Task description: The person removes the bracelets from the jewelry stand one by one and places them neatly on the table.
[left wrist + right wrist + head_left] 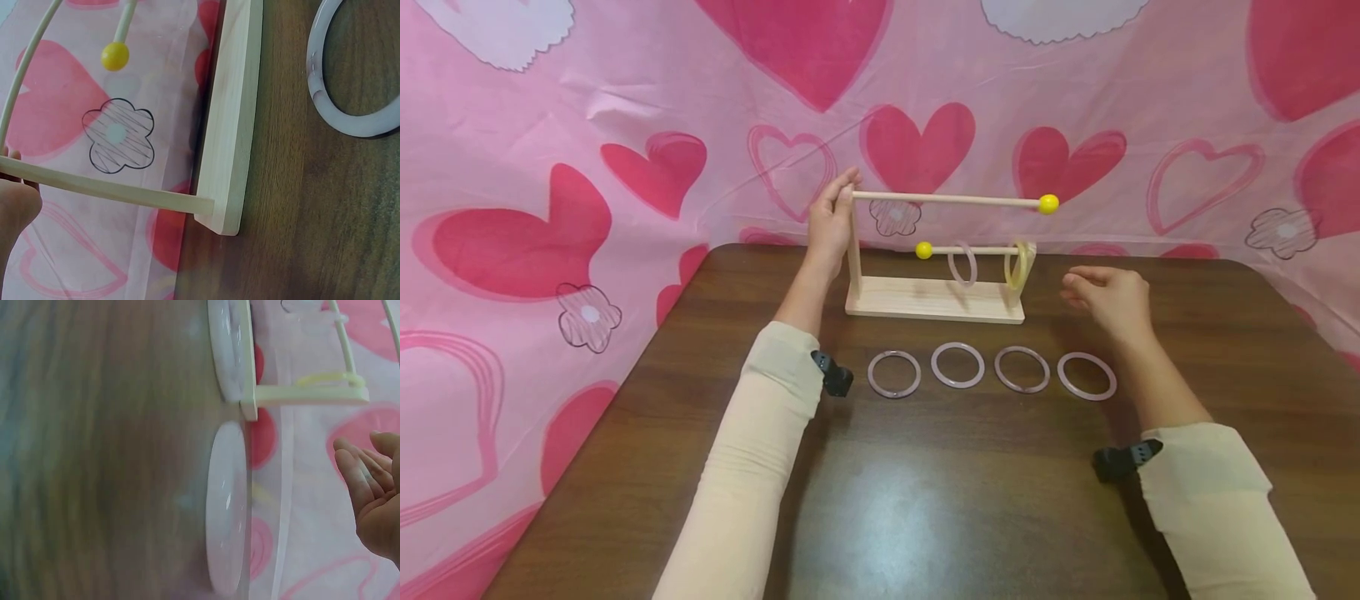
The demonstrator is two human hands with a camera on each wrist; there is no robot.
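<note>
A wooden bangle stand [934, 300] with two rods stands at the back of the table. My left hand [831, 223] grips the top of its left post, at the end of the upper rod [947, 199]. On the lower rod [988, 250] hang a pale lilac bangle [962, 265] and, against the right post, a yellow bangle [1019, 267]; I cannot tell whether another hangs with it. To the right of the stand, my right hand [1116, 302] hovers over the table with loosely bent fingers and holds nothing.
Several lilac bangles lie in a row before the stand, from a left one [894, 374] to a right one [1087, 377]. Yellow balls cap the upper rod [1048, 204] and lower rod. Behind the brown table [880, 500] hangs a pink heart-patterned cloth [647, 75].
</note>
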